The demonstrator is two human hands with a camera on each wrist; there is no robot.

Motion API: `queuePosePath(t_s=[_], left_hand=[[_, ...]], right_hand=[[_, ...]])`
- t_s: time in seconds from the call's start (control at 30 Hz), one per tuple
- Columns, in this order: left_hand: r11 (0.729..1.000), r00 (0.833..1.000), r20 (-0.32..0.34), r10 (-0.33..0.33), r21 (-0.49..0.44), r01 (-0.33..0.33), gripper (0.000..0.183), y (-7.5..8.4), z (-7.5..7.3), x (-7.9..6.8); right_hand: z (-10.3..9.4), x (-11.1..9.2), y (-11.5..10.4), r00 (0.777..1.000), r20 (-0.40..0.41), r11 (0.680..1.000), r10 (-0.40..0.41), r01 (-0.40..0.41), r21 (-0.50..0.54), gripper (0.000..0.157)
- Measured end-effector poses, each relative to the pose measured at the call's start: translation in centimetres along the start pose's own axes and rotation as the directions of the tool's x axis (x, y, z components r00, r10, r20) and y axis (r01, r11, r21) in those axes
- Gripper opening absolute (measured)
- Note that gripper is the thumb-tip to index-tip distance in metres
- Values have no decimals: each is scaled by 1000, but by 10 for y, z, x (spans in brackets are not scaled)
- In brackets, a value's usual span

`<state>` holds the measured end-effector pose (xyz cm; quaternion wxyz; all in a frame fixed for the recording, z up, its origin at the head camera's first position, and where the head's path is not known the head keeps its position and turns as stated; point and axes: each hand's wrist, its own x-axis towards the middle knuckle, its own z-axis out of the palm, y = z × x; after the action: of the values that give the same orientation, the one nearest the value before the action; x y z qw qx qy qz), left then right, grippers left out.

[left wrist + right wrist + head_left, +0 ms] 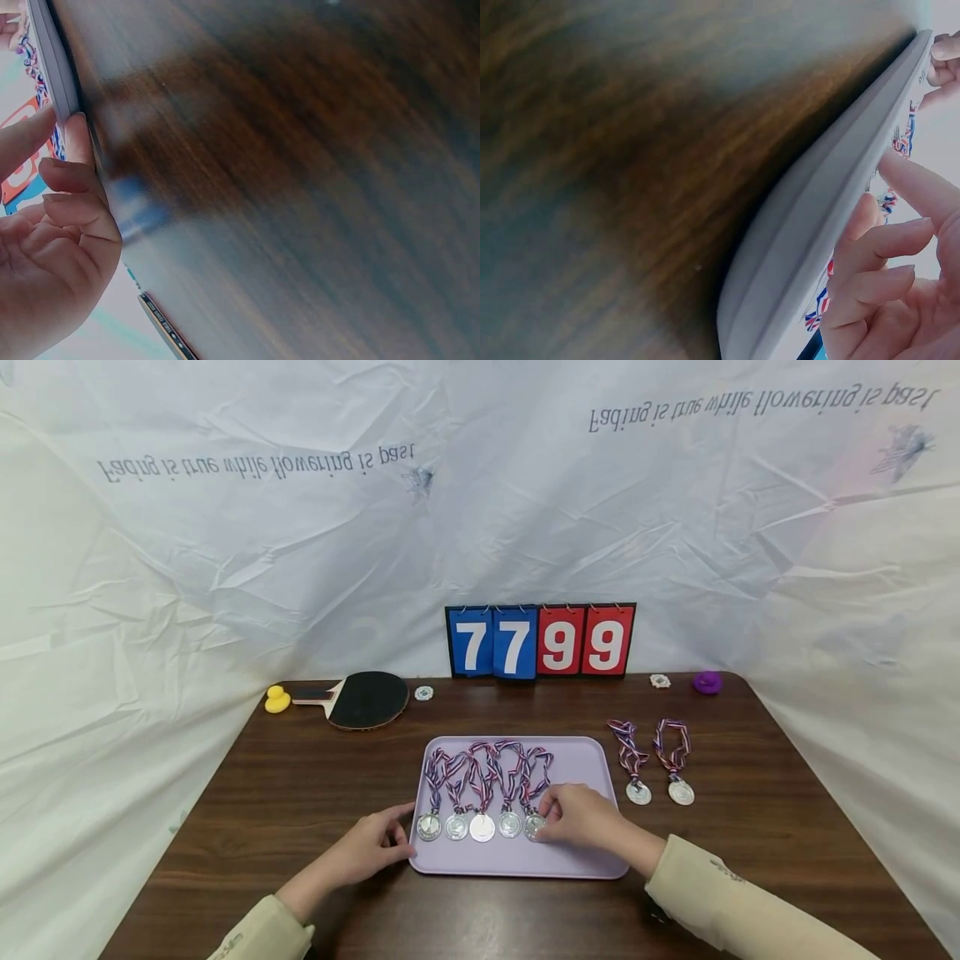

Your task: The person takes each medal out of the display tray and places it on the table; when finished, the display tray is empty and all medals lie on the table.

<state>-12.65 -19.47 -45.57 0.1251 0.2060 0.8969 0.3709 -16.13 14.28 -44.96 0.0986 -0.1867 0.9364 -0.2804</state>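
Observation:
A lilac tray [581, 760] holds a row of several silver medals [482, 828] with striped ribbons fanned above them. My left hand [365, 849] touches the tray's left edge with thumb and index finger set apart. Its other fingers bend loosely, as the left wrist view shows. My right hand [583, 817] reaches over the tray and pinches the rightmost medal [534, 825] there; its fingers partly cover that disc. Two more ribboned medals [638, 792] lie on the table to the tray's right. In the right wrist view, the tray wall [810, 217] hides the fingertips' contact.
Behind stands a scoreboard [540, 642] reading 77 and 99. A table tennis bat [369, 700], a yellow duck [277, 699], two small white pieces and a purple toy [707, 682] lie along the dark table's back edge. White cloth hangs around it.

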Motion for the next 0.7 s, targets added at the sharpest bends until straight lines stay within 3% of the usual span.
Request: queuePosePath(t_s=[0.4, 0.7], left_hand=[[1000, 1000, -1, 0, -8, 0, 60, 0, 0, 0], [1000, 1000, 1, 3, -9, -3, 60, 1, -1, 0]], right_hand=[[-11, -2, 6, 981, 104, 979, -166, 151, 140, 15], [-18, -7, 7, 977, 123, 964, -172, 141, 224, 22]])
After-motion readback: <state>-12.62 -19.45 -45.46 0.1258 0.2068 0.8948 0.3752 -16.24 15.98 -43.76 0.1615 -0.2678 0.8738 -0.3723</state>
